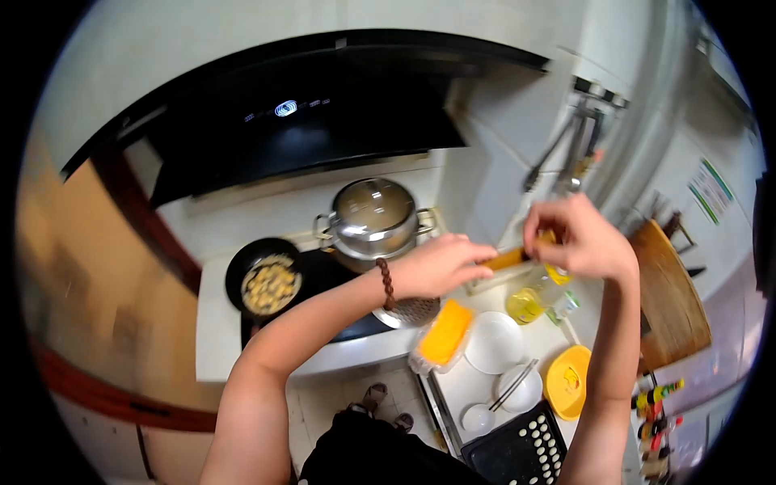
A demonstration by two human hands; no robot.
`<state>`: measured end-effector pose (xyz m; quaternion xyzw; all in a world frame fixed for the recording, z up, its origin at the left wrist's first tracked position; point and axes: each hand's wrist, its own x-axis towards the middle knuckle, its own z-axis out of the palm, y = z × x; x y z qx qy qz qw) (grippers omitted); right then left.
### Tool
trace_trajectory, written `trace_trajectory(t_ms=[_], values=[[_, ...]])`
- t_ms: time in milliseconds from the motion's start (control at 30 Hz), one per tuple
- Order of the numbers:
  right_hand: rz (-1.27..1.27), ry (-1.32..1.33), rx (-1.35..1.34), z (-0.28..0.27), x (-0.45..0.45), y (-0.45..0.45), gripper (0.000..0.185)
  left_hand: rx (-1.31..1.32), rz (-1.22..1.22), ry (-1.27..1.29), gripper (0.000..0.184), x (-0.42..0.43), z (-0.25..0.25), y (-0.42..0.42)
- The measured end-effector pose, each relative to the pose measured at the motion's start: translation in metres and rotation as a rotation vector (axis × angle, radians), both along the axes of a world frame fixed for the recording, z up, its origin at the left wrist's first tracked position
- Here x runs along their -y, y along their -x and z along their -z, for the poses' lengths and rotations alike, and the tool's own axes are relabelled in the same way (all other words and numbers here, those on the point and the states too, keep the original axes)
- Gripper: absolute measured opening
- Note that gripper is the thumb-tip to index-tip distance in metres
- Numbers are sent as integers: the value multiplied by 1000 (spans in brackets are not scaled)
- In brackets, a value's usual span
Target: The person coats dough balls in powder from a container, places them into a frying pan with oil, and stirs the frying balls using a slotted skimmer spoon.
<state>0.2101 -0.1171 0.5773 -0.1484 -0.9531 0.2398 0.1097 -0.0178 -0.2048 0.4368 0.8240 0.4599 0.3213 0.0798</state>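
Note:
My left hand (449, 265), with a dark braided bracelet at the wrist, reaches across the counter. Between its fingers and thumb is one end of a narrow yellow-brown thing (507, 259), too blurred to name. My right hand (575, 237) pinches the other end, its fingers bent. Just below that hand stands an oil bottle (527, 304) with yellow liquid. A perforated metal utensil (411, 312) lies partly hidden beneath my left wrist.
A frying pan (267, 277) holds browned pieces beside a lidded steel pot (373, 218). Also present: an orange-yellow packet (446, 333), white plate (495, 343), bowl with chopsticks (522, 390), yellow lid (568, 383), and black tray (505, 457) bearing small white pieces.

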Motion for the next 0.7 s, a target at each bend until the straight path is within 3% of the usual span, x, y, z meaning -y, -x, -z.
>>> trace_trajectory(t_ms=[67, 200, 300, 400, 467, 533, 600, 700], values=[[-62, -96, 392, 7, 36, 33, 19, -58, 10, 40, 37, 40, 17, 17], [-147, 49, 448, 99, 62, 105, 30, -97, -123, 4, 27, 103, 47, 55], [-176, 244, 344, 162, 77, 145, 29, -273, -479, -212, 25, 150, 94, 86], [-80, 215, 187, 221, 116, 185, 31, 43, -768, -305, 29, 226, 105, 126], [22, 280, 127, 256, 140, 220, 31, 247, -929, -275, 24, 281, 141, 173], [47, 245, 149, 283, 156, 262, 32, 629, -1174, -57, 18, 334, 181, 210], [17, 36, 81, 307, 166, 296, 34, 662, -1261, -16, 16, 383, 231, 250], [21, -195, 244, 293, 190, 336, 36, 800, -1362, 85, 18, 444, 293, 288]])
